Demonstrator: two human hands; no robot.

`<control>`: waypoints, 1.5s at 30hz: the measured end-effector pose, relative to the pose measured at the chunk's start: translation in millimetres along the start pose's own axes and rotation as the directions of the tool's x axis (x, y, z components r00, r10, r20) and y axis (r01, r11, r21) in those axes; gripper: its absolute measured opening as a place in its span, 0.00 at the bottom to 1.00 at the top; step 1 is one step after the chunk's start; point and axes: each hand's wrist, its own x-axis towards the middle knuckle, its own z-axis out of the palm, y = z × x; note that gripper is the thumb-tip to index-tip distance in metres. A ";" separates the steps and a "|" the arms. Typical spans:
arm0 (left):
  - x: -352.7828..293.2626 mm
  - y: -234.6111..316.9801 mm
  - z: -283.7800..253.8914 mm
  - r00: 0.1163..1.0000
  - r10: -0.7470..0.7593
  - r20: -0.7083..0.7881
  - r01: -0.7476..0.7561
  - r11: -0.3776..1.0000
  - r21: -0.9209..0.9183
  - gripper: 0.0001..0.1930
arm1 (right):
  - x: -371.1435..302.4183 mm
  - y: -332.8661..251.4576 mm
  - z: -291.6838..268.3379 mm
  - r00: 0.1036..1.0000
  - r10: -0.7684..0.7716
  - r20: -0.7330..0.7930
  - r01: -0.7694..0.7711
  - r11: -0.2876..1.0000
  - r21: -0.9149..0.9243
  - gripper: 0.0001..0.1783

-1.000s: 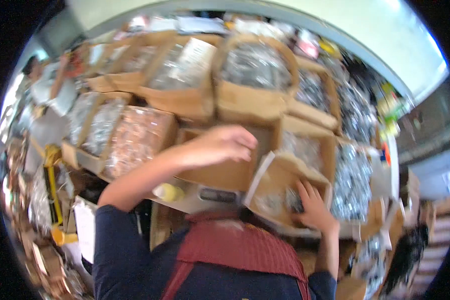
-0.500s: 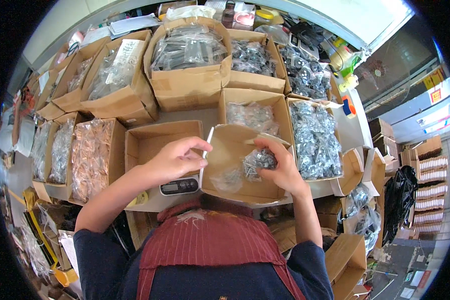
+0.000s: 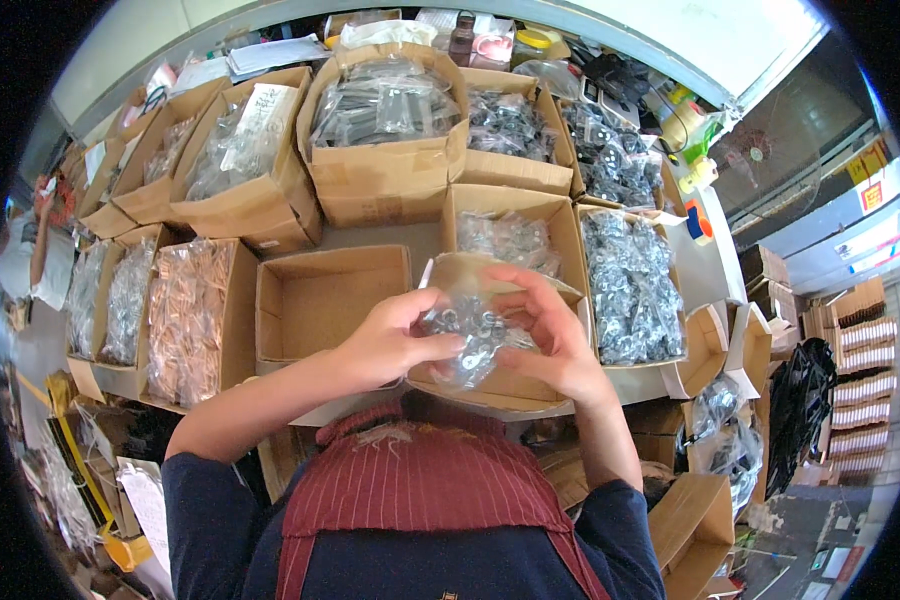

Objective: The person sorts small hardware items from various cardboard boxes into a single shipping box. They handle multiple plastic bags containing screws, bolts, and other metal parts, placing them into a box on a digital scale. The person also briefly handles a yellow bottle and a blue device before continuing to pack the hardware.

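Observation:
Between my two hands is a clear plastic bag of small dark and metallic parts [image 3: 467,338], slightly blurred, above an open cardboard box [image 3: 515,393]. My left hand [image 3: 402,335] pinches the bag's left side with thumb and fingers. A thin white stick [image 3: 427,272] juts up beside that hand's fingertips. My right hand [image 3: 558,345] curls round the bag's right side, its thumb low against the plastic and its fingers arched above. The hands and bag hide most of the box's inside.
An open cardboard box [image 3: 332,308] stands to the left, beside a box of copper-coloured packets [image 3: 196,325]. On the right is a box of bagged dark parts [image 3: 628,290]. Behind stand several more boxes, including one of long black pieces [image 3: 385,105]. Far left, another person's arm [image 3: 42,235] shows.
My right hand has brought the bag up and left out of the box. My left hand has moved down and right and now grips it too. The grey device by the box is now mostly covered.

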 end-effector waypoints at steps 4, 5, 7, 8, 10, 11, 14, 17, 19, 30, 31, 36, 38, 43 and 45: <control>-1.2 3.7 -3.5 0.999 0.015 0.036 -0.017 0.998 0.059 0.16 | -7.7 -6.1 1.8 0.989 0.147 -0.007 -0.145 0.983 0.116 0.35; 0.7 1.6 -3.5 0.998 0.024 0.052 -0.029 0.995 0.090 0.16 | -9.6 -1.3 3.8 0.990 0.143 0.005 -0.143 0.982 0.120 0.33; 4.7 0.0 -1.1 0.996 0.015 0.090 -0.026 0.993 0.117 0.16 | -11.4 9.4 6.3 0.983 0.173 -0.057 -0.162 0.974 0.157 0.24; 4.2 0.8 0.5 0.994 0.000 0.109 -0.012 0.994 0.111 0.16 | -13.5 11.3 3.1 0.980 0.175 -0.092 -0.160 0.975 0.154 0.21; 7.3 -4.5 -1.5 0.992 0.020 0.126 -0.051 0.967 0.248 0.16 | -18.6 5.4 -7.6 0.969 0.156 -0.190 -0.132 0.983 0.131 0.17; 8.2 -3.7 -1.8 0.992 0.019 0.129 -0.055 0.957 0.285 0.16 | -19.2 0.3 -13.0 0.962 0.132 -0.241 -0.107 0.988 0.112 0.16; 6.4 3.9 -5.3 0.991 0.035 0.132 -0.089 0.899 0.429 0.17 | -26.7 -18.0 -42.6 0.833 0.034 -0.552 0.034 0.993 0.113 0.16; 2.2 -6.2 -16.0 0.992 0.112 0.054 -0.123 0.823 0.554 0.17 | -36.4 -36.8 -83.4 0.630 -0.029 -0.776 0.171 0.980 0.103 0.15; 0.8 -14.8 -20.1 0.987 0.163 0.003 -0.139 0.829 0.542 0.18 | -47.2 -24.0 -121.0 0.541 -0.250 -0.803 -0.008 0.953 -0.302 0.17; 27.4 -32.7 -0.7 0.928 0.270 0.256 -0.351 0.413 0.840 0.17 | -17.8 38.4 -28.5 0.996 -0.083 -0.033 0.017 0.536 -0.844 0.24; 29.5 -36.0 2.1 0.924 0.270 0.271 -0.360 0.375 0.854 0.17 | -19.3 53.9 -26.3 0.999 -0.021 -0.044 -0.028 0.480 -0.877 0.26; 34.9 -43.9 1.4 0.907 0.287 0.309 -0.403 0.373 0.836 0.16 | -16.4 58.7 -23.1 0.990 0.104 -0.098 -0.137 0.492 -0.860 0.22; 37.0 -44.1 -1.2 0.911 0.289 0.294 -0.399 0.438 0.806 0.15 | -16.4 55.9 -27.6 0.995 -0.007 -0.095 -0.078 0.511 -0.856 0.19; 41.9 -41.1 -1.5 0.997 0.027 0.069 -0.062 0.813 0.579 0.17 | -15.0 25.3 -13.8 0.913 -0.399 -0.082 0.171 0.558 -0.812 0.16; 37.7 -25.5 6.5 0.970 -0.177 0.165 0.161 0.981 0.104 0.23 | -19.8 13.6 -8.3 0.862 -0.506 0.040 0.285 0.417 -0.863 0.19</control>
